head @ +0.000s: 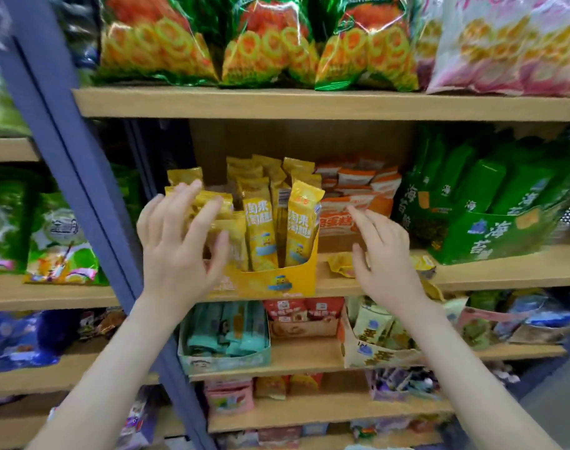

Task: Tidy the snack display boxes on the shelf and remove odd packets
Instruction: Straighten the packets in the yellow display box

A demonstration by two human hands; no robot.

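Observation:
A yellow display box [277, 280] stands at the front of the middle shelf [488, 271], filled with upright yellow snack packets [262, 232]. My left hand [179, 241] is spread over the packets at the box's left side, fingers straight and touching them. My right hand [384, 254] hovers open to the right of the box, in front of an orange-and-white display box [348, 219] with its packets [358, 180]. A loose yellow packet [340, 264] lies flat on the shelf just left of my right hand; a second one [423, 263] shows past it.
A green seaweed box [498, 235] with tall green packets stands at the right. Large ring-snack bags [260, 43] fill the shelf above. Below sit a teal box [225, 339], a red box [303, 316] and a cream box [374, 339]. A blue upright post [82, 177] divides the shelving.

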